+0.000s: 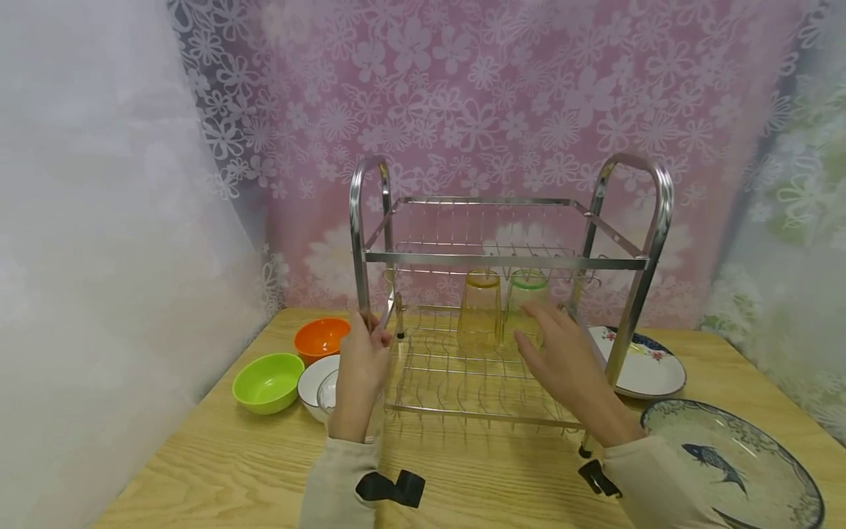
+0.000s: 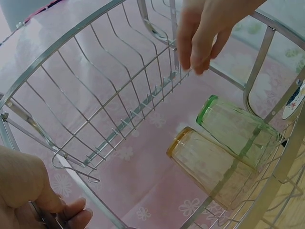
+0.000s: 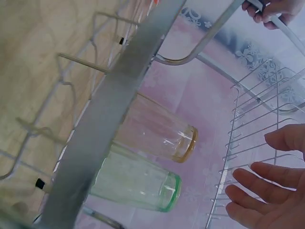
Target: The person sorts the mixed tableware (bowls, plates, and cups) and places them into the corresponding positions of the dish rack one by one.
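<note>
A two-tier metal dish rack (image 1: 505, 261) stands on the wooden table. On its lower tier, an amber-rimmed glass (image 1: 480, 312) and a green-rimmed glass (image 1: 526, 312) stand side by side. My left hand (image 1: 362, 364) grips the rack's left upright; the left wrist view shows its fingers curled round the metal (image 2: 33, 195). My right hand (image 1: 568, 364), fingers spread and relaxed, is at the right part of the rack near the green-rimmed glass. In the right wrist view the right hand (image 3: 271, 188) holds nothing and the glasses stand apart from it.
Left of the rack are an orange bowl (image 1: 321, 339), a green bowl (image 1: 268, 383), a white bowl (image 1: 311, 389) and a clear bowl (image 1: 327, 391). To the right lie a floral plate (image 1: 644, 371) and a large fish-patterned plate (image 1: 760, 448). Patterned curtains (image 1: 463, 95) hang behind.
</note>
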A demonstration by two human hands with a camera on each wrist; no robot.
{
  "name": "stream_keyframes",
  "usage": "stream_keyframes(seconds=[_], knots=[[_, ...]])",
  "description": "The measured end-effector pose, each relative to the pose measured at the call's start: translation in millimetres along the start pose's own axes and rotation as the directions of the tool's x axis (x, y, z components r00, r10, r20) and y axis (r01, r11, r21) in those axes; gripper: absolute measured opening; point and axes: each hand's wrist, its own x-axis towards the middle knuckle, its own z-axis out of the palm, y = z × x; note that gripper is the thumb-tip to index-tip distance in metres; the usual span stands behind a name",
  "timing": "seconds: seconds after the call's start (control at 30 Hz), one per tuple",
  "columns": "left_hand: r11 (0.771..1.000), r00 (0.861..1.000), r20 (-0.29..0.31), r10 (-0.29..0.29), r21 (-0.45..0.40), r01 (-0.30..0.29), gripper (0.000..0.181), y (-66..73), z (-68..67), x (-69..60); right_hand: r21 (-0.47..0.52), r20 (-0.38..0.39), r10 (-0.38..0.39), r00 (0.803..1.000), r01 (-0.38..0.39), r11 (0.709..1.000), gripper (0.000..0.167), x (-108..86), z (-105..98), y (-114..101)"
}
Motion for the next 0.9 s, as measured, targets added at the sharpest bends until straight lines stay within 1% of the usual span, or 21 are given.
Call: stream_keyframes(seconds=[0.07,0.13,0.17,0.27,0.33,0.5,0.57,0.63,0.67,0.7,0.73,0.77,0.8,0.83,0.9], knots=[[1.0,1.0,0.0,-0.003,-0.003,0.003,0.013,-1.6,0.8,-1.3,0.009,-0.021,0.01,1.0,-0.01,1.0,0.042,-12.2,-4.7,0.7],[1.0,1.0,0.002,-0.005,0.001,0.005,0.013,-2.9,1.1,-2.5,0.028,-0.065,0.011,0.998,-0.01,1.0,0.037,-23.6,-9.6,2.2],[1.0,1.0,0.002,-0.004,0.009,0.004,0.013,-3.4,0.8,-3.0,0.04,-0.08,0.025,0.996,-0.022,0.999,0.035,-28.2,-12.4,2.9],[1.0,1.0,0.001,0.002,0.025,-0.002,0.012,-3.6,-1.0,-2.8,0.096,-0.143,0.051,0.988,-0.038,0.995,0.026,-37.6,-18.6,7.0],[1.0,1.0,-0.003,0.005,0.03,-0.005,0.011,-4.2,-1.9,-1.9,0.108,-0.162,0.065,0.985,-0.048,0.993,0.022,-40.5,-21.3,10.0],[1.0,1.0,-0.002,-0.001,0.02,0.001,0.014,-5.7,-3.5,-0.4,0.187,-0.123,0.123,0.985,-0.099,0.977,0.015,-43.8,-26.6,17.4],[1.0,1.0,0.001,-0.007,0.021,0.007,0.016,-5.9,-3.8,-0.3,0.24,-0.088,0.16,0.983,-0.135,0.961,0.015,-45.9,-30.6,21.1],[1.0,1.0,-0.003,-0.004,0.025,0.004,0.016,-5.8,-3.8,0.0,0.279,-0.052,0.203,0.978,-0.181,0.943,0.019,-48.6,-36.2,26.5],[1.0,1.0,-0.006,-0.002,0.026,0.003,0.016,-5.6,-3.9,0.3,0.3,-0.028,0.238,0.971,-0.219,0.929,0.022,-51.2,-39.3,30.7],[1.0,1.0,-0.007,-0.001,0.026,0.001,0.015,-5.5,-3.8,0.5,0.335,0.004,0.279,0.96,-0.265,0.904,0.026,-55.1,-42.6,35.9],[1.0,1.0,-0.007,0.007,0.027,-0.007,0.014,-5.1,-3.6,0.9,0.381,0.042,0.327,0.944,-0.317,0.869,0.026,-60.0,-45.9,42.5],[1.0,1.0,-0.006,0.016,0.025,-0.016,0.014,-4.7,-3.6,1.1,0.427,0.075,0.379,0.922,-0.373,0.824,0.026,-65.8,-48.8,49.7],[0.999,1.0,-0.006,0.026,0.023,-0.026,0.013,-3.9,-3.5,1.5,0.461,0.107,0.432,0.896,-0.43,0.776,0.025,-72.4,-51.5,57.9],[0.999,1.0,-0.005,0.031,0.022,-0.031,0.013,-3.6,-3.5,1.8,0.496,0.141,0.487,0.862,-0.488,0.719,0.024,-79.0,-54.1,66.7],[0.999,0.999,-0.003,0.04,0.026,-0.04,0.012,-2.4,-3.9,2.6,0.532,0.194,0.571,0.797,-0.575,0.622,0.026,-92.5,-58.7,84.3]])
